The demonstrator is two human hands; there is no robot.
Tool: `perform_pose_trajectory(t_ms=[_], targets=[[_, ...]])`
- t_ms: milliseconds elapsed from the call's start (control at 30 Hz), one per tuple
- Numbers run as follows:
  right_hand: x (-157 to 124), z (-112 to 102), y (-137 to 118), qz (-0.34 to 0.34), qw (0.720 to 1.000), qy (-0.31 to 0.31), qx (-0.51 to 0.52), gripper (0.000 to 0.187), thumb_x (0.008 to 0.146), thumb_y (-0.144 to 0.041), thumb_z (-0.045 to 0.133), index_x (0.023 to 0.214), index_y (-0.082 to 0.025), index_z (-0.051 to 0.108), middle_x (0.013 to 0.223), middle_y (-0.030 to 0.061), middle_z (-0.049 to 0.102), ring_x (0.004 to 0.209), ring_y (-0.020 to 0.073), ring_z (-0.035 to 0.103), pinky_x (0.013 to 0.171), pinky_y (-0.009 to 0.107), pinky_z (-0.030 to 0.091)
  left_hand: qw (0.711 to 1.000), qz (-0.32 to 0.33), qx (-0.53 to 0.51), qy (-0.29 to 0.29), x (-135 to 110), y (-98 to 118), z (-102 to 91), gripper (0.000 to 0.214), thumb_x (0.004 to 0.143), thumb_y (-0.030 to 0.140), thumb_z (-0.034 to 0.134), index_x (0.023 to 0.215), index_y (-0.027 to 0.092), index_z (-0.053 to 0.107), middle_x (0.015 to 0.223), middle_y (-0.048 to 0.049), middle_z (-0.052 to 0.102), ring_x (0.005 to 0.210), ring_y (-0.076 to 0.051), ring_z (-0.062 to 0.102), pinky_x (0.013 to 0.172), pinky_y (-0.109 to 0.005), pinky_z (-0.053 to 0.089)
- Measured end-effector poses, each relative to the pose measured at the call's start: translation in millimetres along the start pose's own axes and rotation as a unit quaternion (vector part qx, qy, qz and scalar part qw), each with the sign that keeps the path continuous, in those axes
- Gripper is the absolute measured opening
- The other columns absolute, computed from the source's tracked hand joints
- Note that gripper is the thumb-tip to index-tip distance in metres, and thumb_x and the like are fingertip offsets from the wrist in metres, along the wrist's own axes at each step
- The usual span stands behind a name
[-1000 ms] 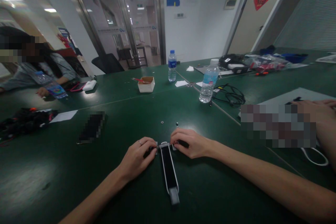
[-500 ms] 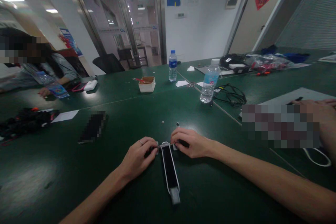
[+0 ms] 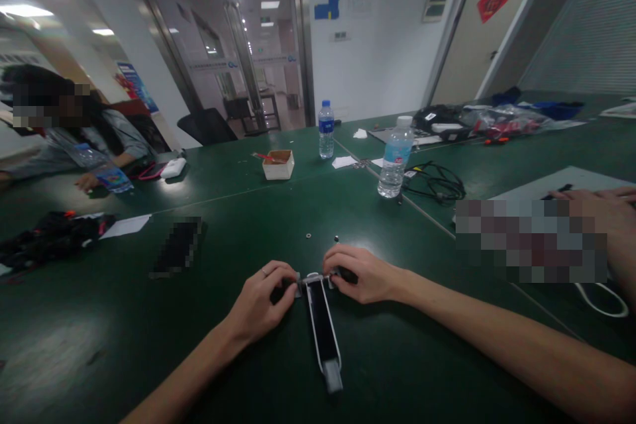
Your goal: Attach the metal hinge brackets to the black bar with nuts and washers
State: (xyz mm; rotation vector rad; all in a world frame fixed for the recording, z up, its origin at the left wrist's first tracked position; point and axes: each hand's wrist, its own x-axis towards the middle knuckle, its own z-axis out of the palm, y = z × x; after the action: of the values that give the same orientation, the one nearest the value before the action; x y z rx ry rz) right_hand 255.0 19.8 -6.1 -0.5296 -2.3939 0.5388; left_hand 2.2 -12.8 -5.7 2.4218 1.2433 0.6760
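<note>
A long black part with a pale metal frame (image 3: 322, 328) lies on the green table (image 3: 238, 225), pointing toward me. My left hand (image 3: 265, 295) has its fingers curled on a small black piece at the left of the part's far end. My right hand (image 3: 360, 271) is closed on a small black piece at the right of that end. Two tiny metal bits, a washer (image 3: 309, 236) and a dark screw (image 3: 336, 238), lie just beyond my hands.
Two water bottles (image 3: 395, 158) (image 3: 325, 130), a small cardboard box (image 3: 278, 164) and black cables (image 3: 437, 182) stand farther back. A dark flat object (image 3: 176, 248) lies at left. A person sits far left; another person's hand (image 3: 609, 212) rests at right.
Both hands stay at the far end of the black part. The view has tilted slightly upward; nothing on the table has visibly moved.
</note>
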Motion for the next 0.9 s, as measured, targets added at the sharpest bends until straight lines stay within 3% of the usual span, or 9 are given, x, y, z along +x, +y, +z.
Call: perform_pose_trajectory(t_ms=[133,300,367,467,567,700,900], targets=[[0.7,0.0,1.0,-0.019,0.999,0.024,-0.022,0.024,0.075,-0.006,0.052,0.098,-0.014,0.055,0.098,0.0095,0.058,0.09,0.0178,0.054,0.078,0.033,0.048,0.997,-0.056,0.032,0.031,9.5,-4.5,-5.5,0.02,0.09,0.028,0.046,0.093,0.015,0.061,0.092,-0.0059,0.06,0.066,-0.015,0.055,0.06,-0.027,0.047],[-0.2,1.3,3.1,-0.02,0.999,0.022,-0.036,0.025,0.075,-0.009,0.051,0.098,-0.015,0.055,0.099,0.0094,0.058,0.088,0.0182,0.054,0.077,0.034,0.046,0.995,-0.074,0.047,-0.038,43.5,-8.6,-9.2,0.023,0.087,0.03,0.054,0.104,0.016,0.06,0.088,-0.0036,0.061,0.065,-0.015,0.056,0.063,-0.028,0.047],[-0.5,2.3,4.3,-0.02,0.999,0.02,-0.038,0.024,0.075,-0.01,0.051,0.099,-0.015,0.055,0.099,0.0092,0.058,0.088,0.0181,0.054,0.078,0.034,0.046,0.994,-0.06,0.063,-0.063,61.1,-10.1,-5.4,0.028,0.086,0.025,0.056,0.113,0.018,0.058,0.097,-0.005,0.062,0.07,-0.016,0.058,0.068,-0.029,0.049],[0.1,3.5,5.2,-0.023,0.999,0.026,-0.042,0.025,0.074,-0.01,0.051,0.098,-0.016,0.055,0.097,0.0085,0.059,0.088,0.0183,0.054,0.078,0.034,0.045,0.988,-0.04,0.127,-0.075,84.6,-13.9,4.0,0.033,0.084,0.013,0.056,0.117,0.018,0.058,0.109,-0.0075,0.062,0.098,-0.02,0.059,0.088,-0.031,0.046],[1.4,3.5,4.6,-0.026,0.998,0.034,-0.047,0.024,0.073,-0.009,0.05,0.096,-0.016,0.054,0.095,0.0081,0.059,0.086,0.018,0.054,0.077,0.033,0.045,0.984,-0.043,0.153,-0.086,97.6,-18.6,10.9,0.022,0.087,0.011,0.051,0.103,0.018,0.064,0.103,-0.0074,0.064,0.098,-0.02,0.06,0.089,-0.03,0.046],[1.4,2.2,3.2,-0.021,0.998,0.028,-0.044,0.023,0.074,-0.009,0.05,0.095,-0.015,0.055,0.095,0.008,0.059,0.086,0.0172,0.054,0.076,0.032,0.046,0.978,-0.063,0.179,-0.089,92.9,-22.4,7.4,0.019,0.091,0.015,0.046,0.093,0.017,0.065,0.096,-0.0075,0.063,0.09,-0.02,0.061,0.082,-0.031,0.047],[-0.7,2.1,3.4,-0.007,1.0,0.014,-0.024,0.023,0.076,-0.007,0.05,0.097,-0.015,0.055,0.095,0.0077,0.058,0.085,0.0163,0.053,0.075,0.031,0.046,0.972,-0.106,0.18,-0.11,57.8,-26.5,-15.8,0.021,0.092,0.015,0.044,0.098,0.017,0.064,0.1,-0.0068,0.063,0.093,-0.018,0.06,0.082,-0.028,0.047]])
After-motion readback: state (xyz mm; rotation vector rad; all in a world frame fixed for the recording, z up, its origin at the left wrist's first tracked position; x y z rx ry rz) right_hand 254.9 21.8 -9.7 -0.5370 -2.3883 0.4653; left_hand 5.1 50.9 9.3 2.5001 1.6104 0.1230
